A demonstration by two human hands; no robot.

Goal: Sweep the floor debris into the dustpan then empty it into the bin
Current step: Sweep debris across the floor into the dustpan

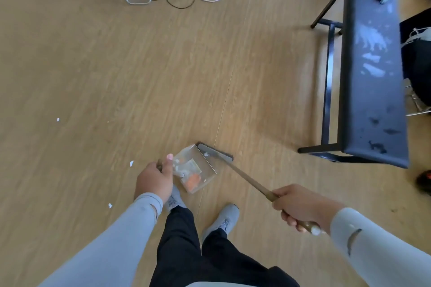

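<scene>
Three white scraps loose on the wooden floor, well left of the dustpan and outside the broom's present reach; easily missed if the sweep ends here. Left hand wrapped around the dustpan handle, thumb pressed along the top. Dustpan low at the floor just ahead of the feet, clear-walled, already carrying paper bits and an orange piece. Likely trouble: a tilt toward the open mouth on lifting, and the load sliding back out. Broom head right against the pan's open edge, one white crumb stuck on it; a hard flick could throw debris over the wall or under the lip. Right hand clenched on the broom handle near its top end. Black bench close at right, within range of a wide swing. Bin nowhere in view, so a carry lies ahead, with spill risk throughout.
</scene>
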